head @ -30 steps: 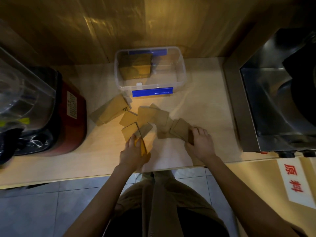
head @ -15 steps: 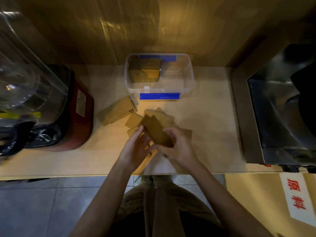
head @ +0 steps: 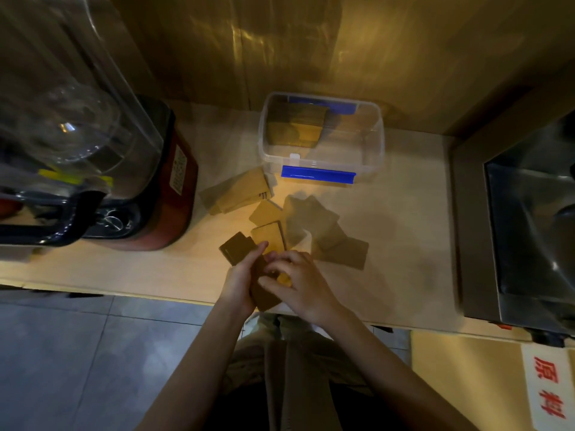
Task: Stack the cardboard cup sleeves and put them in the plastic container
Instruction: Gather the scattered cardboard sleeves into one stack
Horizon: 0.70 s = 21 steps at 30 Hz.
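Note:
Both hands meet at the counter's front edge around a small stack of brown cardboard cup sleeves (head: 238, 248). My left hand (head: 241, 279) grips the stack from the left and my right hand (head: 300, 283) presses on it from the right. Several loose sleeves (head: 314, 225) lie scattered on the counter just beyond my hands. A tidier bundle of sleeves (head: 238, 192) rests to the left of them. The clear plastic container (head: 378, 141) with blue clips stands at the back and holds a stack of sleeves (head: 295, 127) in its left half.
A blender with a red base (head: 168, 194) and clear jug stands on the left of the wooden counter (head: 404, 244). A steel machine (head: 525, 231) fills the right side. A wooden wall rises behind the container. A white label with red characters (head: 549, 390) sits bottom right.
My right hand picked up sleeves from the right of the pile and brought them to my left hand. Both hands drew back together toward the counter's front edge with the stack.

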### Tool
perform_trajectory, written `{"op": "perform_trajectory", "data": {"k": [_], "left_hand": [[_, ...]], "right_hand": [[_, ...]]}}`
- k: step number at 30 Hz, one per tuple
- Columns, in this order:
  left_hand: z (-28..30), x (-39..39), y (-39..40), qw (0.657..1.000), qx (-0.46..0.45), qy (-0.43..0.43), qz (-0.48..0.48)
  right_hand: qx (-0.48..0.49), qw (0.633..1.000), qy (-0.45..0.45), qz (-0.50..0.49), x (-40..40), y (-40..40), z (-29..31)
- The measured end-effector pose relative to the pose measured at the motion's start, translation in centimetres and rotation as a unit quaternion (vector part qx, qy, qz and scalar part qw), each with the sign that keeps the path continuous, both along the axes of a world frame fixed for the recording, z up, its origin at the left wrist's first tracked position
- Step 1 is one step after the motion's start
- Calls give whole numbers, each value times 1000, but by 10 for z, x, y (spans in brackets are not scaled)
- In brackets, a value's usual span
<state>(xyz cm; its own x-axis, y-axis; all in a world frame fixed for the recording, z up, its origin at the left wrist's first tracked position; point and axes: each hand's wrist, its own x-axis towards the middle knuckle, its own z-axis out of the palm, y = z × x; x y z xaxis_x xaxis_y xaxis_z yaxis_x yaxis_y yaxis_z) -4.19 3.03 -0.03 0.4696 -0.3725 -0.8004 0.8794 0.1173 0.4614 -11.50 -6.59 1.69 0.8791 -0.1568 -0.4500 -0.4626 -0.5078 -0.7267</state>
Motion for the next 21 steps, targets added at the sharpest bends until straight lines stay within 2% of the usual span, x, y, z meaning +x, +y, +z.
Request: {"op": "perform_trajectory", "data": {"k": [2, 4, 6, 9, 11, 15, 21], "left_hand": [[-5, 2, 9, 999, 11, 16, 30], [-8, 3, 17, 998, 4, 40, 54], [-10, 3, 23, 997, 2, 49, 60], [-12, 2, 28, 997, -4, 55, 60], [-10, 1, 27, 996, -7, 60, 60], [-9, 0, 28, 996, -10, 67, 58], [-7, 2, 30, 996, -8, 72, 52]], "right_hand": [[37, 995, -19, -87, 5, -1, -5], [-31, 990, -41, -131, 11, -3, -18], [-116, 988, -30, -101, 17, -6, -34], [-207, 975, 59, 59, 25, 0, -52], [-247, 959, 86, 112, 27, 8, -58], [-312, 936, 115, 118, 27, 22, -67], [-325, 934, 117, 94, 33, 31, -70]]}}
